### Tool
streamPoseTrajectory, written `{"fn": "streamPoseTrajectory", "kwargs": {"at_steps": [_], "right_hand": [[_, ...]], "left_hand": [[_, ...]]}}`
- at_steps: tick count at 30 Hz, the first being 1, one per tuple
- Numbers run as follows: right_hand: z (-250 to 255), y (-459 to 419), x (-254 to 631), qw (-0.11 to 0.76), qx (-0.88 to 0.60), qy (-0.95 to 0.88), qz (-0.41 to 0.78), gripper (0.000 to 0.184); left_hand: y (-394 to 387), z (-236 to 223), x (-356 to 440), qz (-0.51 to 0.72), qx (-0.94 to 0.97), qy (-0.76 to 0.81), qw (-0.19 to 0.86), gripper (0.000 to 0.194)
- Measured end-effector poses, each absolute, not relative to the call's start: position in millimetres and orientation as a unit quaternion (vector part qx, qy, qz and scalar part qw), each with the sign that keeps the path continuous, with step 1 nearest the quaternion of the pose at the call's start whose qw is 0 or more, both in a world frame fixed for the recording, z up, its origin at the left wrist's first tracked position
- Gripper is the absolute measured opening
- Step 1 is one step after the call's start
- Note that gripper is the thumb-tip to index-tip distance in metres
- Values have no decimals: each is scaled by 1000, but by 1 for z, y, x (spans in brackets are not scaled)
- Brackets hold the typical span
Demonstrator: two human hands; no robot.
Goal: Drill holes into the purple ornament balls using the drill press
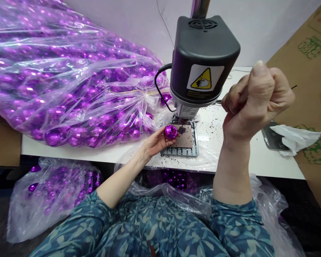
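Note:
My left hand (157, 142) holds a shiny purple faceted ball (171, 132) between thumb and fingers. The ball is beside a brown board (186, 142) that lies on the slotted metal base (195, 151) of a black bench drill press (204, 46). Raised at the machine's right side, my right hand (256, 92) is closed around a lever; a thin dark rod shows on either side of the fist, and the grip itself is hidden. The drill's tip is largely hidden below the motor housing. Dark shavings (182, 130) lie on the board.
A large clear bag of purple balls (77, 82) fills the table's left side. More bagged balls (59, 185) are below the table edge at left. Cardboard (302, 89) stands at right, near a phone (274, 137) and a white tissue (296, 137). Clear plastic (173, 196) covers my lap.

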State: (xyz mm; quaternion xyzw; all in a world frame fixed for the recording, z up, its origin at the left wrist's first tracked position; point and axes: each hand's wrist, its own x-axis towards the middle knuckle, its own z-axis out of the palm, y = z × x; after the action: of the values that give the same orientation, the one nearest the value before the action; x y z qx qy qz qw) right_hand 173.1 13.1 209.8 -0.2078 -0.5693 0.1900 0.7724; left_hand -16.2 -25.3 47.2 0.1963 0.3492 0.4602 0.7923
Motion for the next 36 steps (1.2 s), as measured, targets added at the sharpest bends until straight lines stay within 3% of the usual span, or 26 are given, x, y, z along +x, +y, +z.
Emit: {"fn": "streamPoseTrajectory", "kwargs": {"at_steps": [4,7,9,14,16,23,36], "right_hand": [[209,13,173,773,-212,-566,195,51],[210,13,172,779,-206,-555,205,51],[210,12,172,784,-200,-550,205,51],[208,11,171,777,-213,-559,197,54],[208,11,171,774,-220,-562,192,54],[207,12,171,779,-193,-567,185,52],[206,12,171,772,-223,-573,162,52]], "left_hand": [[-27,49,-9,503,205,344,766,29],[-29,49,-6,521,290,378,708,50],[-28,47,-7,528,371,433,630,63],[-21,36,-14,526,514,538,411,64],[-18,34,-15,543,522,511,416,64],[-23,38,-6,564,365,388,631,51],[-21,28,3,544,479,473,501,49]]}}
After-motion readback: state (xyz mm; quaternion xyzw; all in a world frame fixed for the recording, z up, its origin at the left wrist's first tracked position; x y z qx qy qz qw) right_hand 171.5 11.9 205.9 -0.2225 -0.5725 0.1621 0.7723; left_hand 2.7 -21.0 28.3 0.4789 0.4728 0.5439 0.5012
